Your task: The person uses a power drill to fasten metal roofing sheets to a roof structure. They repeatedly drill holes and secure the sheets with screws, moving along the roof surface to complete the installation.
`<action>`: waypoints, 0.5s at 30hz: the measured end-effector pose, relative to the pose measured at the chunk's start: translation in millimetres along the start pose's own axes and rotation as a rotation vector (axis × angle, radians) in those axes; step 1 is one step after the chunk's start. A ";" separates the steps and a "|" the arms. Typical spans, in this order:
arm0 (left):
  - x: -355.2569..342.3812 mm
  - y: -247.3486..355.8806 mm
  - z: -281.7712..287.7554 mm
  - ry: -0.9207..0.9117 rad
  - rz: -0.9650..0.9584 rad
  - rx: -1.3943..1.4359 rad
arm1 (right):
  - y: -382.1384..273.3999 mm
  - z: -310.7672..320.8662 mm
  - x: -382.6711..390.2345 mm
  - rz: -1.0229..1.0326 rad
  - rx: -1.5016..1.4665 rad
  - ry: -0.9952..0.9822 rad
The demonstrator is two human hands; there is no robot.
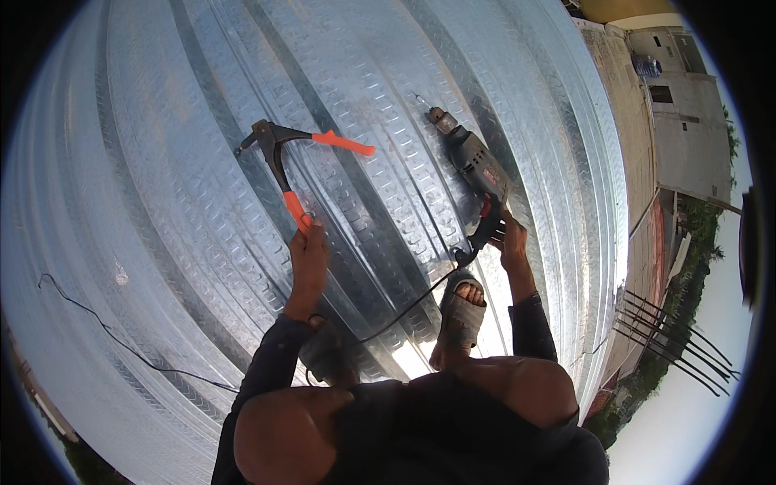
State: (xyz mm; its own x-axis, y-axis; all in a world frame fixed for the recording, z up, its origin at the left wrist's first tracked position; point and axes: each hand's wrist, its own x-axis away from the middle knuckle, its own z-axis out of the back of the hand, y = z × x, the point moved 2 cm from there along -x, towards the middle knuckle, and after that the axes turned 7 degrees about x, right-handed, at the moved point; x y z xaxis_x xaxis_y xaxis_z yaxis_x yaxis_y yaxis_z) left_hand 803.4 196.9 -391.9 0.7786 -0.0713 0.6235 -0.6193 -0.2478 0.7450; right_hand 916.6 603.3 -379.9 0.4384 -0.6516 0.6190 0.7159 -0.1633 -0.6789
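Note:
I crouch on a shiny corrugated metal roof (178,145). My left hand (308,263) grips one orange-sleeved handle of a black hand riveter (279,158), whose two handles are spread wide and whose head points up-left on the sheet. My right hand (511,241) holds the grip of a grey electric drill (473,162) lying on the sheet, bit pointing up-left. The drill's black cord (404,311) runs back under my legs. My sandalled foot (462,311) rests between my arms.
A thin black cable (105,331) trails across the roof at lower left. The roof edge (622,242) drops off at right, past it concrete buildings (687,113), bundled black wires (679,339) and trees below.

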 end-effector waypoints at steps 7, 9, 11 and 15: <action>-25.9 14.1 16.3 0.155 0.141 -0.199 | 19.7 -32.0 -29.2 -0.150 -0.392 -0.161; -25.7 18.1 17.6 0.247 0.349 -0.191 | 28.0 -25.4 -38.1 -0.163 -0.420 -0.208; -15.6 35.3 19.1 0.379 0.443 -0.203 | 19.6 -35.7 -33.5 -0.163 -0.442 -0.311; 37.4 81.4 -7.2 0.370 0.427 -0.235 | -7.3 -36.5 -22.1 -0.192 -0.752 -0.454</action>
State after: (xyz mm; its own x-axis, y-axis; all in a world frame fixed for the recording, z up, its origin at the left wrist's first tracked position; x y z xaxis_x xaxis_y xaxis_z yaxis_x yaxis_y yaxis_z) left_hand 781.4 181.1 -306.3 0.3959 0.2338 0.8880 -0.9075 -0.0485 0.4173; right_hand 881.9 591.9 -403.1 0.6344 -0.2333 0.7369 0.3241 -0.7852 -0.5276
